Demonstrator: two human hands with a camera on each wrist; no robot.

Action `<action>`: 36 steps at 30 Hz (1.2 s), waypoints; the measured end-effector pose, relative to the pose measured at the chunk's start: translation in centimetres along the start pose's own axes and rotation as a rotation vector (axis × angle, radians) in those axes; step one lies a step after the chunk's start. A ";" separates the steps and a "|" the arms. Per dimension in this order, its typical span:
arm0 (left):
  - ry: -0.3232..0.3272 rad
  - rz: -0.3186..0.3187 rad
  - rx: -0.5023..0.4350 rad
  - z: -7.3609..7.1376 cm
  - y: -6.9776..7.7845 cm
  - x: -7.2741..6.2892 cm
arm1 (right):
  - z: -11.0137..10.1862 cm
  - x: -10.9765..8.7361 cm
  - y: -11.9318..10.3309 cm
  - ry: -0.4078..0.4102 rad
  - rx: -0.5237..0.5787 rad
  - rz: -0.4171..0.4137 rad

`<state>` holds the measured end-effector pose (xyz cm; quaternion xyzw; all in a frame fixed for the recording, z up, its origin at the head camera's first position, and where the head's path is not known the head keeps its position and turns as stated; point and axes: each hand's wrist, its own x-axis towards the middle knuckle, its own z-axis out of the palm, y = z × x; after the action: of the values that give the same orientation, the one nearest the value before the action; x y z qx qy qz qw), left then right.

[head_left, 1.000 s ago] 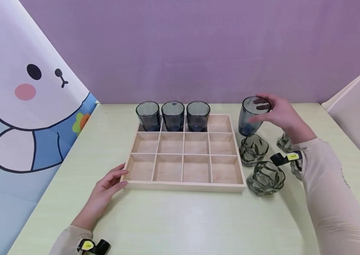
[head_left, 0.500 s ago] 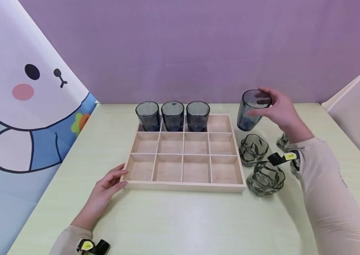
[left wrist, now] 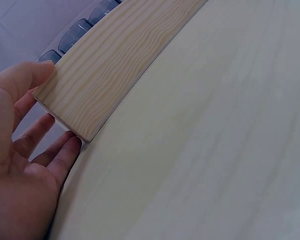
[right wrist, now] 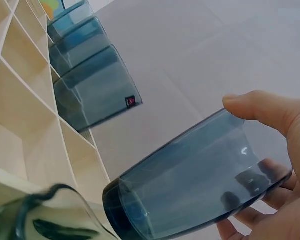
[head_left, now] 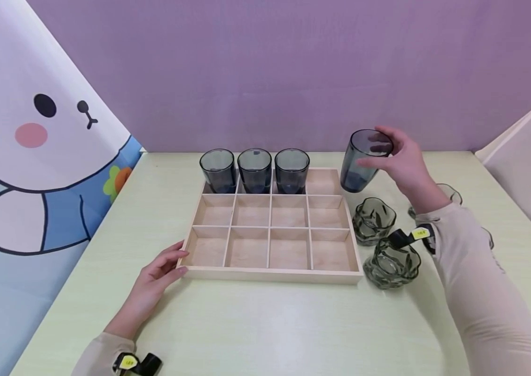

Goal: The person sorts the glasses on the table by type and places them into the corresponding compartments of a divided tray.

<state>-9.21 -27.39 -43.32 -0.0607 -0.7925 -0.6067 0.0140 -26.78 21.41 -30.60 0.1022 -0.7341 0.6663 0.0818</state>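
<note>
1. The pale worktop (head_left: 265, 324) runs beneath everything; at its near left is a wrist camera (head_left: 129, 361) with a yellow label.
2. The left hand (head_left: 157, 277) lies at the near left corner of the wooden tray (head_left: 270, 274), its fingers loosely extended and touching the left wall, the thumb at the corner.
3. The tray has three rows of four compartments.
4. Right of its near right corner stands a wavy green glass (head_left: 392, 271); whether they touch, I cannot tell.
5. Just beyond is a second wavy glass (head_left: 373, 224), beside the tray's right wall.
6. Farther right, two more glasses (head_left: 450, 192) are mostly hidden by the right sleeve (head_left: 486, 292).
7. Three smoky blue tumblers (head_left: 292, 175) stand upright in the far row's left three compartments.
8. The right hand (head_left: 406, 162) grips a fourth tumbler (head_left: 356, 169) near its rim, fingers and thumb around it. It tilts, base leftward, just right of the tray's far right compartment.
9. Farthest is a purple backdrop (head_left: 265, 78), with a cartoon cloth (head_left: 11, 172) left.
</note>
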 end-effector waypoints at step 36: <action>-0.003 -0.008 0.005 -0.1 -0.3 0.2 | 4.2 0.8 0.1 -0.080 -0.137 0.035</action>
<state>-9.44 -27.50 -43.56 -0.0587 -0.7942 -0.6048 0.0106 -27.52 17.17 -30.95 0.1099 -0.7823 0.6112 0.0476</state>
